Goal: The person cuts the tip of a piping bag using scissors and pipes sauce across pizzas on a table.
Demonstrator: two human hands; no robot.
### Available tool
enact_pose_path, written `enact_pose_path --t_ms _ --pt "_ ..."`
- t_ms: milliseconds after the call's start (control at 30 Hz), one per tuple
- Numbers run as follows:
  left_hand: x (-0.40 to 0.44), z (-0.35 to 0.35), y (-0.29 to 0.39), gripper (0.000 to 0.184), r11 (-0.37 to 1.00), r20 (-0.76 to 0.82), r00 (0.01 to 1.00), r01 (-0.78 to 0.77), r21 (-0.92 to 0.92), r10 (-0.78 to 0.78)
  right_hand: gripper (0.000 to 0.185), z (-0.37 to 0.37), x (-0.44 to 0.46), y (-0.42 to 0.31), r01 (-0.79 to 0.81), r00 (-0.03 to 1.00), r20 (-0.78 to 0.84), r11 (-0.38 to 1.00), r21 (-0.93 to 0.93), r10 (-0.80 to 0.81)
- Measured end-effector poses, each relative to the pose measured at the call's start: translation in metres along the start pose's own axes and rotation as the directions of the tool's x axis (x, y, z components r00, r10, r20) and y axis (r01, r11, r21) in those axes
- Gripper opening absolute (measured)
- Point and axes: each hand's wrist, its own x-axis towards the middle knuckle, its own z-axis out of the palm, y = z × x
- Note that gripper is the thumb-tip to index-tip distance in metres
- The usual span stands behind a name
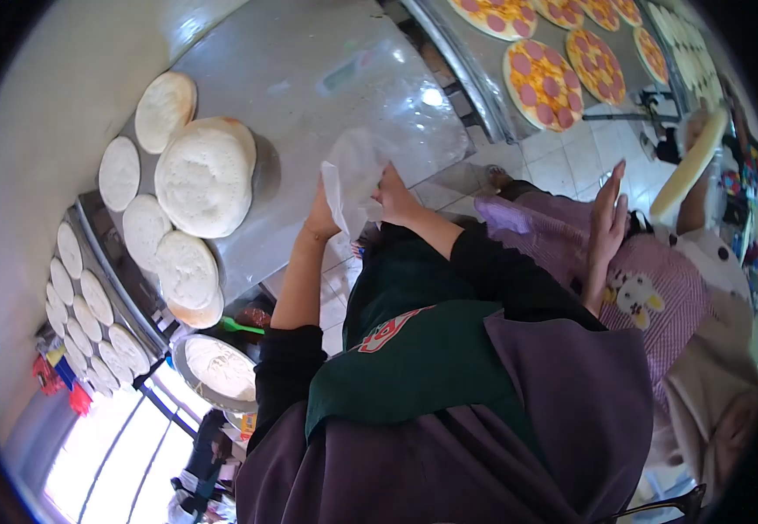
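A thin, whitish see-through plastic bag is stretched between my two hands over the near edge of the metal table. My left hand grips its left side, with most of the fingers hidden behind the plastic. On the other side, my right hand pinches the bag's edge between thumb and fingers. Nothing can be made out inside the bag. To the left on the table lie round pale pizza bases, some stacked and some single.
A metal table spans the front. Topped pizzas fill another table at upper right. More bases lie at far left. A bowl of white mixture and green utensil are nearby. A co-worker's hand is close on my right.
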Motion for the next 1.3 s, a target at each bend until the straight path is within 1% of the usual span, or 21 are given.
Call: enact_pose_path --t_ms 33,100,167,233,267,333,367,433,500,533,567,633,667,700,767,833,867,933,1000,1100,1300 --pt "0.003 -0.001 0.002 0.036 0.946 -0.048 0.985 -0.146 0.291 0.167 0.068 0.000 0.001 -0.002 0.069 0.998 -0.004 0.996 -0.047 -0.070" --pt "0.003 0.000 0.006 0.036 0.954 -0.071 0.978 -0.175 0.244 0.198 0.070 -0.008 0.002 -0.009 0.136 0.990 -0.023 0.983 -0.122 -0.140" --pt "0.003 0.003 0.009 0.036 0.960 -0.100 0.971 -0.193 0.201 0.216 0.073 -0.016 -0.005 -0.019 -0.042 0.995 0.082 0.984 -0.175 0.058" --pt "0.003 0.002 0.013 0.039 0.973 -0.106 0.991 -0.058 0.223 0.083 0.069 -0.024 -0.010 -0.021 -0.064 0.997 0.031 0.971 -0.229 0.073" --pt "0.005 0.001 0.016 0.039 0.972 -0.099 0.990 -0.074 0.224 0.098 0.062 -0.027 -0.013 -0.017 -0.131 0.991 -0.038 0.974 -0.186 0.126" --pt "0.005 0.003 0.021 0.038 0.943 -0.118 0.983 0.099 -0.318 -0.142 0.055 -0.031 -0.020 -0.008 -0.192 0.977 -0.117 0.971 -0.144 0.176" --pt "0.005 0.002 0.024 0.038 0.945 -0.112 0.985 0.087 -0.317 -0.129 0.047 -0.034 -0.021 -0.002 -0.267 0.960 -0.132 0.953 -0.144 0.249" --pt "0.005 -0.002 0.029 0.035 0.988 -0.165 0.978 -0.141 -0.061 0.129 0.040 -0.041 -0.020 0.011 -0.337 0.936 -0.155 0.931 -0.143 0.315" --pt "0.008 -0.006 0.034 0.032 0.986 -0.171 0.972 -0.167 -0.016 0.162 0.029 -0.044 -0.019 0.028 -0.513 0.853 -0.173 0.853 -0.100 0.493" --pt "0.008 -0.009 0.035 0.029 0.982 -0.180 0.966 -0.186 0.028 0.188 0.030 -0.039 -0.020 0.047 -0.636 0.746 -0.164 0.764 0.110 0.645" --pt "0.009 -0.011 0.036 0.029 0.983 -0.177 0.967 -0.181 0.036 0.184 0.030 -0.042 -0.020 0.044 -0.635 0.747 -0.159 0.763 0.119 0.646" --pt "0.011 -0.015 0.036 0.025 0.989 -0.262 0.954 -0.142 0.038 0.147 0.029 -0.050 -0.019 0.032 -0.527 0.819 -0.395 0.819 -0.228 0.417" --pt "0.011 -0.017 0.032 0.025 0.994 -0.268 0.957 -0.112 0.014 0.112 0.029 -0.054 -0.017 0.016 -0.527 0.818 -0.393 0.820 -0.221 0.419" --pt "0.012 -0.018 0.033 0.025 0.994 -0.264 0.958 -0.109 0.019 0.110 0.028 -0.059 -0.018 -0.006 -0.534 0.824 -0.413 0.777 -0.335 0.388" --pt "0.015 -0.018 0.040 0.025 0.962 -0.331 0.944 -0.088 -0.258 -0.003 0.027 -0.060 -0.023 -0.015 -0.539 0.828 -0.431 0.720 -0.438 0.358" --pt "0.020 -0.021 0.041 0.026 0.957 -0.361 0.932 -0.076 -0.280 -0.032 0.027 -0.060 -0.025 -0.013 -0.378 0.914 -0.348 0.755 -0.536 0.211" --pt "0.022 -0.023 0.040 0.026 0.950 -0.394 0.917 -0.069 -0.305 -0.059 0.027 -0.061 -0.027 -0.007 -0.380 0.913 -0.347 0.756 -0.533 0.215" --pt "0.018 -0.024 0.026 0.025 0.966 -0.390 0.919 -0.050 -0.253 -0.054 0.025 -0.059 -0.041 0.011 -0.082 0.989 -0.147 0.743 -0.665 -0.022" --pt "0.023 -0.024 0.022 0.025 0.977 -0.381 0.924 -0.053 -0.204 -0.029 0.023 -0.058 -0.049 0.017 -0.054 0.991 -0.122 0.708 -0.704 -0.046" --pt "0.022 -0.021 0.022 0.024 0.932 -0.402 0.909 -0.044 -0.359 -0.112 0.018 -0.063 -0.056 0.008 -0.048 0.987 -0.135 0.652 -0.757 -0.085" --pt "0.031 -0.025 0.022 0.021 0.866 -0.492 0.821 0.006 -0.500 -0.289 0.020 -0.062 -0.067 -0.001 -0.178 0.982 -0.180 0.656 -0.733 0.065"
